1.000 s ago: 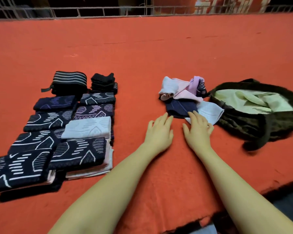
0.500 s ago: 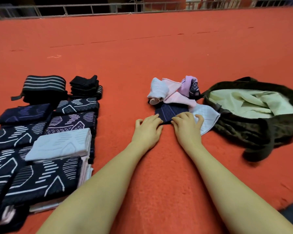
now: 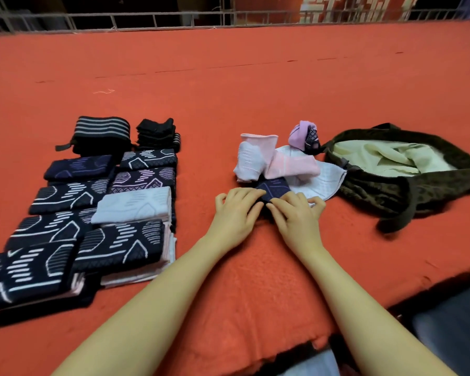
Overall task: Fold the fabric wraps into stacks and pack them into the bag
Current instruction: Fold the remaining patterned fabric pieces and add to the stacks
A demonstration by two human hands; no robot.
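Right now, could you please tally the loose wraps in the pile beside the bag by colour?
Pink wraps: 2
White wrap: 1
Purple wrap, with a dark patterned part: 1
Navy wrap, held by the left hand and right hand: 1
Total: 5

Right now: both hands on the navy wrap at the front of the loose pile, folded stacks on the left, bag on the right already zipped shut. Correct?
Not quite. The bag is not shut: the head view shows it lying open, pale lining exposed. The rest holds: left hand and right hand grip the navy wrap at the front of the loose pile, with the folded stacks on the left.
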